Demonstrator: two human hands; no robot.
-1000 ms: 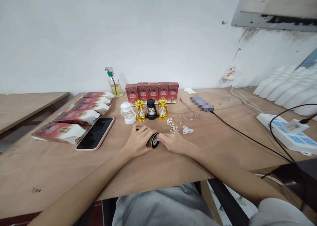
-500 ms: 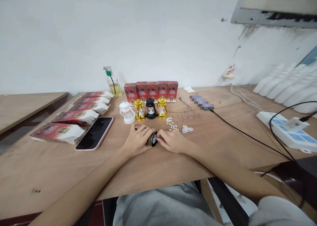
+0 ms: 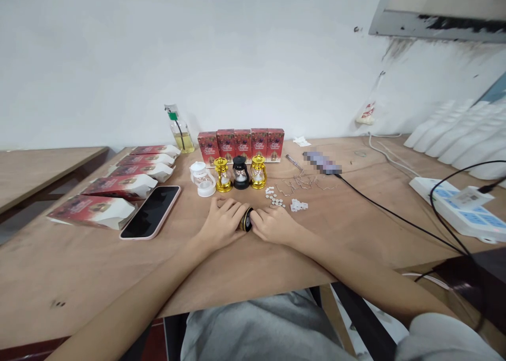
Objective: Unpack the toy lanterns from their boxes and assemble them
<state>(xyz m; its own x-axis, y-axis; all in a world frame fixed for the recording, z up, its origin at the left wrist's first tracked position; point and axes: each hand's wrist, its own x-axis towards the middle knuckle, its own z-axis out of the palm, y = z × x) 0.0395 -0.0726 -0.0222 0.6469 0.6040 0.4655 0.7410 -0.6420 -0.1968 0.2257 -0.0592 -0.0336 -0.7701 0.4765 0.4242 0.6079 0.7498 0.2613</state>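
My left hand (image 3: 224, 222) is wrapped round a small lantern (image 3: 246, 220) lying on its side, most of its body hidden under the fingers. Its dark round base with a gold edge faces right. At that base, the pinched fingers of my right hand (image 3: 272, 225) press; whatever they hold is hidden. Just behind stand a white lantern (image 3: 203, 179), a gold lantern (image 3: 223, 175), a black lantern (image 3: 241, 173) and another gold lantern (image 3: 258, 172). Small round white pieces (image 3: 275, 198) and white plastic tabs (image 3: 299, 205) lie beyond my right hand.
Red boxes (image 3: 242, 144) stand at the back, and open-ended red boxes (image 3: 95, 211) lie at left beside a phone (image 3: 151, 213). A pump bottle (image 3: 182, 134) is near the wall. Thin wires (image 3: 304, 182), a screwdriver (image 3: 294, 163), and a power strip (image 3: 460, 208) with cables occupy the right.
My right fingers have moved closer over the lantern's base, covering more of its face. The lantern has turned slightly and shifted a little up and right with my left hand.
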